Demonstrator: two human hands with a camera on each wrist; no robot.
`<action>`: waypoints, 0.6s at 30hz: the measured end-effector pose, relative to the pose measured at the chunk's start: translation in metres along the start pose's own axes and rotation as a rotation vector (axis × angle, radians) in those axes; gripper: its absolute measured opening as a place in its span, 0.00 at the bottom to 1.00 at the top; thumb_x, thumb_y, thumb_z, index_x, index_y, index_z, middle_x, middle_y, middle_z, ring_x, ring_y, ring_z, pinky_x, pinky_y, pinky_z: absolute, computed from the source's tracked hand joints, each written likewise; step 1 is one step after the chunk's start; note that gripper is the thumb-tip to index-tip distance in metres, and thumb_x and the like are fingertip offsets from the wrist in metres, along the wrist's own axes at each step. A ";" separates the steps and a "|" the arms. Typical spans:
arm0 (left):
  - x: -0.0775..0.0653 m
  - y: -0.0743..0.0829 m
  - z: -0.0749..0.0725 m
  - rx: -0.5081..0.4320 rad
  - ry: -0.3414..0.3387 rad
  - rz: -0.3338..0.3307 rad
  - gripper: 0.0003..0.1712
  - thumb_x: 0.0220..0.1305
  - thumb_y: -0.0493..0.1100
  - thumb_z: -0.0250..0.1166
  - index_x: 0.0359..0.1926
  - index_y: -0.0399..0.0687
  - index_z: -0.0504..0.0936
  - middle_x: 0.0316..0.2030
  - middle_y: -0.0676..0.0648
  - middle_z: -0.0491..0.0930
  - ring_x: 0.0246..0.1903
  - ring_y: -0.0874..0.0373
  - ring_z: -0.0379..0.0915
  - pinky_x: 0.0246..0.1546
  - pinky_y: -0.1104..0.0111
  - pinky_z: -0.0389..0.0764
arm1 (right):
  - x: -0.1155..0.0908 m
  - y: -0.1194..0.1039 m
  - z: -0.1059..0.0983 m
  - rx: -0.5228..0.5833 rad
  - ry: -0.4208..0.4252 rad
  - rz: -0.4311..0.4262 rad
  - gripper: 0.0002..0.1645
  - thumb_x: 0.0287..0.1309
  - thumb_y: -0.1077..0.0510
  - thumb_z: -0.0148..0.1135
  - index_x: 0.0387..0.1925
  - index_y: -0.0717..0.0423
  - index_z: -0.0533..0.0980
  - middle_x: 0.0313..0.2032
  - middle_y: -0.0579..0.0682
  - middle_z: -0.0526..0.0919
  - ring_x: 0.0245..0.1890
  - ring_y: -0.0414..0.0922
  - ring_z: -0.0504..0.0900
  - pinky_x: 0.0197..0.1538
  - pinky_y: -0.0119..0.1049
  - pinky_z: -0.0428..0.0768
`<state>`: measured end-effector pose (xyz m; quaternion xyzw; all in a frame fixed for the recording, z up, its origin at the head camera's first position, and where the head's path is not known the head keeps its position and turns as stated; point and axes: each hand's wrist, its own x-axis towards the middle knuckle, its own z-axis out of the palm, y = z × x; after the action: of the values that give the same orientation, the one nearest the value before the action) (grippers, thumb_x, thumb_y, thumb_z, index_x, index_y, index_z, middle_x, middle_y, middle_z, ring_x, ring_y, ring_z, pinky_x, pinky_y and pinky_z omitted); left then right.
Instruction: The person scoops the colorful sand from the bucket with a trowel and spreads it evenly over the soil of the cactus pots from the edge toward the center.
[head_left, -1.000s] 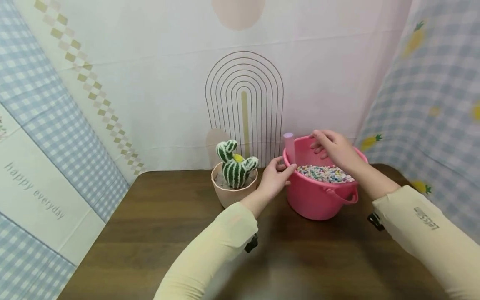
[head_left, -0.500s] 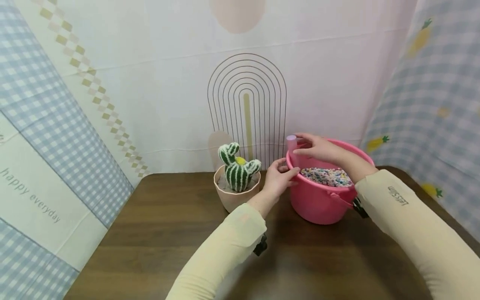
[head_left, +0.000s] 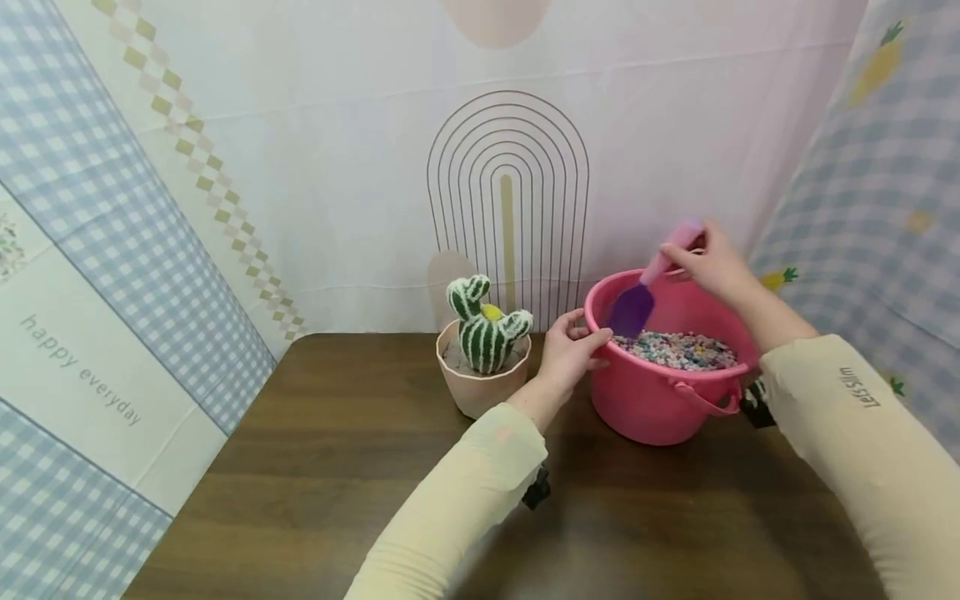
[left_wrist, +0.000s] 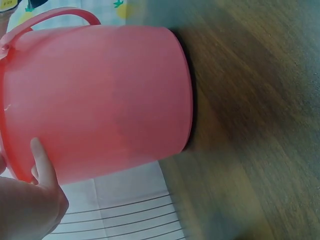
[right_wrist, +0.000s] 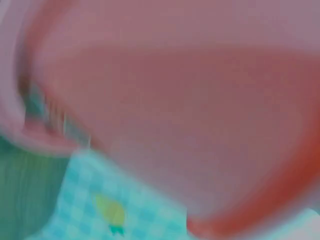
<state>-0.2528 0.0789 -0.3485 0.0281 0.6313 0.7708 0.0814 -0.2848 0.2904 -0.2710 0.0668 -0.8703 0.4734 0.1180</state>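
A pink bucket point(head_left: 637, 408) stands on the table, holding many small multicoloured beads point(head_left: 686, 351). My left hand point(head_left: 564, 354) grips its near-left rim, with the thumb over the edge and fingers outside. In the left wrist view, fingers of that hand point(left_wrist: 42, 192) lie against the bucket's wall point(left_wrist: 110, 95). Above the bucket, my right hand point(head_left: 716, 265) pinches the pink handle of a small shovel point(head_left: 632, 312). Its purple blade tilts down to the left inside the rim, its tip close to the beads; contact cannot be told. The right wrist view is blurred, mostly filled by the bucket point(right_wrist: 175, 100).
Left of the bucket, a knitted cactus point(head_left: 483, 342) sits in a pale peach pot point(head_left: 480, 392), close to my left hand. The brown wooden table point(head_left: 337, 467) runs back to a printed cloth backdrop point(head_left: 337, 208). A checked cloth point(head_left: 847, 250) hangs at the right.
My right hand reached left to the shovel's handle, took hold of it and lifted it up and right, bringing the purple blade into sight. My left hand stays on the rim.
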 end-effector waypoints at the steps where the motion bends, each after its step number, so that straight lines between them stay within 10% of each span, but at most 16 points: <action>1: 0.000 0.000 0.000 0.000 0.001 -0.003 0.33 0.68 0.32 0.69 0.72 0.40 0.71 0.37 0.50 0.74 0.29 0.61 0.80 0.40 0.62 0.92 | -0.003 0.000 -0.005 -0.041 0.048 0.005 0.18 0.77 0.55 0.55 0.51 0.69 0.65 0.34 0.44 0.75 0.26 0.25 0.78 0.33 0.21 0.84; 9: 0.001 0.001 0.000 0.043 0.014 -0.015 0.33 0.67 0.35 0.71 0.72 0.43 0.72 0.42 0.47 0.77 0.32 0.57 0.83 0.44 0.61 0.91 | -0.020 -0.010 -0.025 -0.460 0.361 -0.118 0.20 0.65 0.53 0.66 0.39 0.68 0.73 0.28 0.66 0.79 0.27 0.57 0.75 0.28 0.34 0.67; 18: -0.001 0.001 0.001 0.092 0.039 -0.011 0.31 0.67 0.36 0.71 0.70 0.42 0.74 0.53 0.41 0.81 0.45 0.49 0.87 0.50 0.60 0.90 | -0.026 -0.030 -0.028 -0.747 0.150 -0.078 0.17 0.64 0.54 0.66 0.29 0.65 0.74 0.27 0.68 0.79 0.34 0.68 0.79 0.34 0.60 0.77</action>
<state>-0.2523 0.0791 -0.3472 0.0130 0.6678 0.7408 0.0718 -0.2490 0.2976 -0.2397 0.0175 -0.9687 0.1221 0.2153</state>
